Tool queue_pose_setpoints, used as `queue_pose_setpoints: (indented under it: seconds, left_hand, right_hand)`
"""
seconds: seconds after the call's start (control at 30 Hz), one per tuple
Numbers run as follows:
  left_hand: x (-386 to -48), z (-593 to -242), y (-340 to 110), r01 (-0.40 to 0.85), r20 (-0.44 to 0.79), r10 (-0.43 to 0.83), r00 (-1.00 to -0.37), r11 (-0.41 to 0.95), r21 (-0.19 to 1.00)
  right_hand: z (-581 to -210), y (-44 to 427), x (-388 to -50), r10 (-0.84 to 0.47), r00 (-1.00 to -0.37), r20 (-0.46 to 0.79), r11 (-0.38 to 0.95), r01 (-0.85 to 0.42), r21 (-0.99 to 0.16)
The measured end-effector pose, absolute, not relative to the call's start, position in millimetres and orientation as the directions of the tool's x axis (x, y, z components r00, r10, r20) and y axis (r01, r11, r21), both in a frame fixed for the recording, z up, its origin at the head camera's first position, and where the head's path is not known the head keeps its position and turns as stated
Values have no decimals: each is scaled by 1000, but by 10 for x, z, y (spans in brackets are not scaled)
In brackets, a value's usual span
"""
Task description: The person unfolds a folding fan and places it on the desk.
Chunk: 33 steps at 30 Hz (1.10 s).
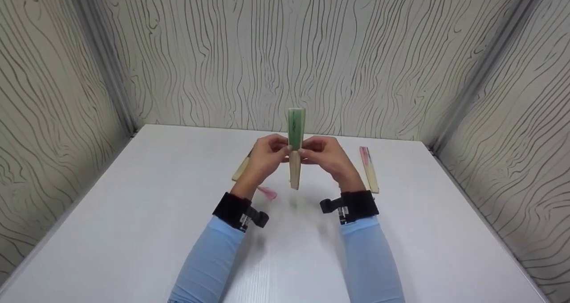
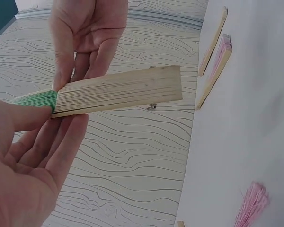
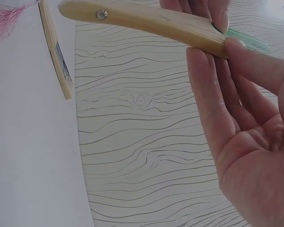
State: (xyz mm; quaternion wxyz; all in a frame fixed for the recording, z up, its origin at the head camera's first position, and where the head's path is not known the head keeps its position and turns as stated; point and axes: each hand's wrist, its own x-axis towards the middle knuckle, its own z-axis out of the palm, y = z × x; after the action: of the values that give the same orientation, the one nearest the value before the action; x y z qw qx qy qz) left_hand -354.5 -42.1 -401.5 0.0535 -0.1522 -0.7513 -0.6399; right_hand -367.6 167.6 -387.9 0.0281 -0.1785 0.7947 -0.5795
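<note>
A folded hand fan (image 1: 295,147) with green paper and pale wooden ribs stands almost upright above the table, its rivet end down. From one side my left hand (image 1: 269,157) pinches it between thumb and fingers where paper meets ribs. Opposite, my right hand (image 1: 327,157) pinches it at the same height. In the left wrist view the bare ribs (image 2: 123,90) lie packed together. The right wrist view shows the metal rivet (image 3: 102,14) at the narrow end.
On the white table (image 1: 156,214) lie a folded pink-papered fan (image 1: 368,169) at right and another folded fan (image 1: 241,169) at left, partly hidden by my left hand. A pink tassel (image 1: 268,193) lies near my left wrist. Patterned panels (image 1: 249,49) surround the table.
</note>
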Motion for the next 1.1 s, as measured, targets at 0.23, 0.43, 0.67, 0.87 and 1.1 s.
queue_pose_setpoints:
  seconds: [0.23, 0.43, 0.67, 0.87, 1.1]
  left_hand:
    - [-3554, -4021, -447, 282, 260, 174, -950, 118, 952]
    - [-3554, -4029, -439, 257, 202, 275, -940, 178, 950]
    - [-3549, -4047, -444, 232, 179, 270, -946, 181, 956]
    - [-3547, -4022, -460, 239, 194, 272, -943, 144, 960]
    - [-3558, -4033, -473, 231, 195, 242, -950, 127, 965]
  right_hand:
    - [-3877, 1660, -3685, -303, -939, 165, 238, -242, -941]
    - [-3861, 1643, -3680, -283, -938, 199, 172, -254, -952]
    - [-3914, 1644, -3677, -300, -933, 198, 103, -238, -966]
    - [-3906, 1658, -3676, -338, -919, 201, 72, -238, -969]
    - [-3902, 1643, -3671, -350, -920, 178, 92, -223, -971]
